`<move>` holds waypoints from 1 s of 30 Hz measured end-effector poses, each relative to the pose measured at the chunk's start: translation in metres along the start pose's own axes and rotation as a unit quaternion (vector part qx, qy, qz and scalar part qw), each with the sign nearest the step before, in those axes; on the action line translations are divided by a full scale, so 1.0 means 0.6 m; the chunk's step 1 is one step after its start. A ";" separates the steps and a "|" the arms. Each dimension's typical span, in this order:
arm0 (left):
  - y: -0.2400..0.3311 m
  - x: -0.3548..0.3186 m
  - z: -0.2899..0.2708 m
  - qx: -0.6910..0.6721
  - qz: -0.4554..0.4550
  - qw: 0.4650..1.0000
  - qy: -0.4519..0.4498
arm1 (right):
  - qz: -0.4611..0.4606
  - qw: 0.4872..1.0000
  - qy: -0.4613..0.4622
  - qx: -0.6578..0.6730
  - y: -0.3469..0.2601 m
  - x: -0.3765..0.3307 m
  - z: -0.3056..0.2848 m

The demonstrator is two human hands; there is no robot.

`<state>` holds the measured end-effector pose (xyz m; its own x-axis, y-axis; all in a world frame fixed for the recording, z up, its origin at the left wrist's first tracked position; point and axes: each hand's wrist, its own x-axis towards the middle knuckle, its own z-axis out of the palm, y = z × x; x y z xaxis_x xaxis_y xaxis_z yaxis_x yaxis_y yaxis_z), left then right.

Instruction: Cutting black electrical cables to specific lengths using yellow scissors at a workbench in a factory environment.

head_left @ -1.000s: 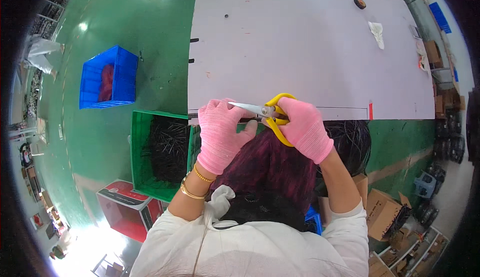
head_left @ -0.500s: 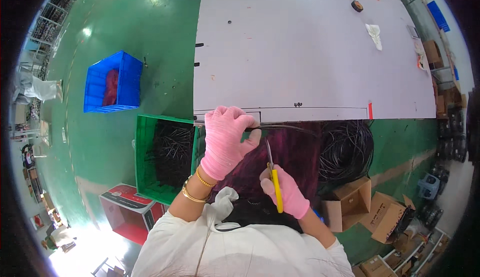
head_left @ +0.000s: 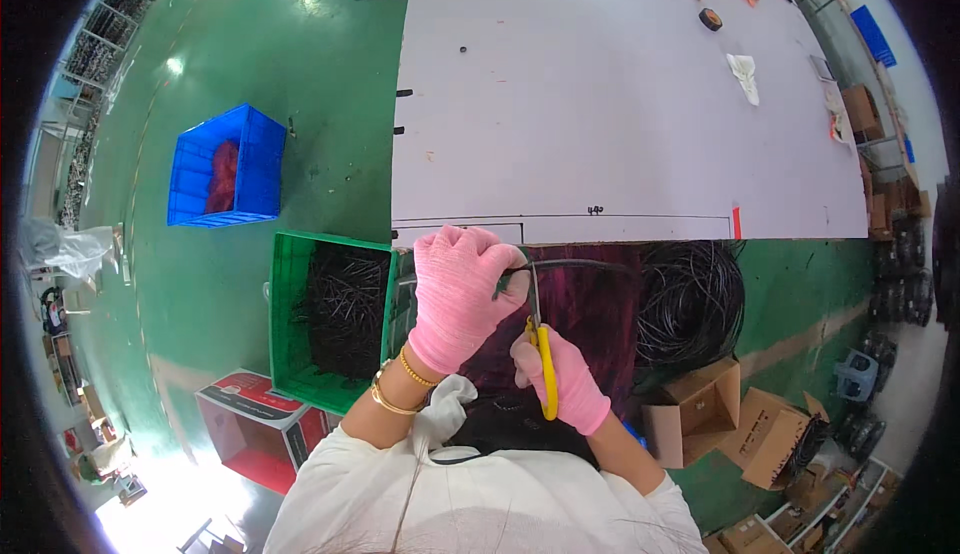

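My left hand (head_left: pixel 457 296), in a pink glove, is closed around black cable (head_left: pixel 592 265) just below the near edge of the white table. The cable runs out to the right from between thumb and fingers. In my pink-gloved right hand (head_left: pixel 573 379) I grip scissors (head_left: pixel 549 374) with yellow handles. Their blades point up and meet the cable close to my left fingertips; whether they have cut into it I cannot tell. Left of my left hand, a green crate (head_left: pixel 283 314) holds many short black pieces (head_left: pixel 345 304). A large black coil (head_left: pixel 690 304) lies to the right.
The white table (head_left: pixel 620 124) carries a tape roll (head_left: pixel 710 19), a crumpled white cloth (head_left: pixel 743 78) and drawn marks along its near edge. Cardboard boxes (head_left: pixel 697 409) stand at lower right, a red-grey box (head_left: pixel 262 424) at lower left. Farther left sits a blue crate (head_left: pixel 228 166).
My left hand has shifted slightly down and right with the cable. The scissors in my right hand have moved up and left, so their blades now reach the cable.
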<state>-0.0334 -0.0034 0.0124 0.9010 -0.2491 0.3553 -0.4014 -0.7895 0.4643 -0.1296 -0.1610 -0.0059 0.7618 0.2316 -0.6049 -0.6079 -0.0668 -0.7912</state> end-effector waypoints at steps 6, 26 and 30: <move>0.001 0.000 0.000 0.010 0.002 1.000 -0.003 | 0.003 0.999 0.000 0.050 0.007 0.004 -0.001; -0.030 0.046 -0.026 -0.559 -0.108 0.754 -0.328 | 0.027 0.997 0.027 0.064 -0.025 -0.029 0.008; -0.035 0.043 -0.019 -0.624 -0.132 0.678 -0.366 | 0.019 0.997 0.012 0.077 -0.010 -0.035 0.006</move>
<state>-0.0038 0.0130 0.0210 0.6256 -0.7636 -0.1601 0.3750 0.1144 0.9199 -0.1424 -0.1621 0.0119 0.7412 0.2075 -0.6385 -0.6628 0.0750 -0.7450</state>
